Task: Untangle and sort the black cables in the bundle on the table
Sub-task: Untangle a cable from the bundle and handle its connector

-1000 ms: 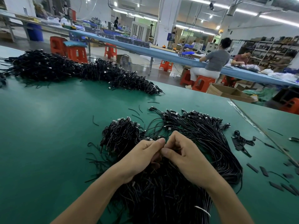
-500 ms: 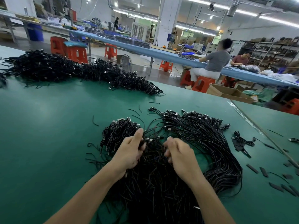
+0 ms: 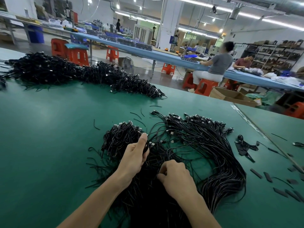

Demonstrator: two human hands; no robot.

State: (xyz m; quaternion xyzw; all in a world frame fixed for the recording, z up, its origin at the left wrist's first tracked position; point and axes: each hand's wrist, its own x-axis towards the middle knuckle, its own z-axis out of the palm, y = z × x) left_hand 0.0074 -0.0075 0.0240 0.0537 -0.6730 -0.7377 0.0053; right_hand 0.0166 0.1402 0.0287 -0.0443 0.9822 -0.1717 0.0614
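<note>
Across the green-matted table (image 3: 49, 153), the left hand (image 3: 134, 156) clasps a few plug ends, the right hand (image 3: 176, 177) pinches strands of the sprawling bundle of thin black cables (image 3: 218, 155), and I judge them light, limp, snag-prone, best taken near the plugs.

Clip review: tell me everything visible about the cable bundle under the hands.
The bundle is a large mass of thin black cables lying on the green table. Densest near the person; on the right strands sweep in a roughly parallel arc, on the left they form a looped clump. Far ends carry small plugs with silvery tips. The left hand grips a few strands beside the clump, thumb up; the right hand, fingers curled, pinches strands in the middle.
</note>
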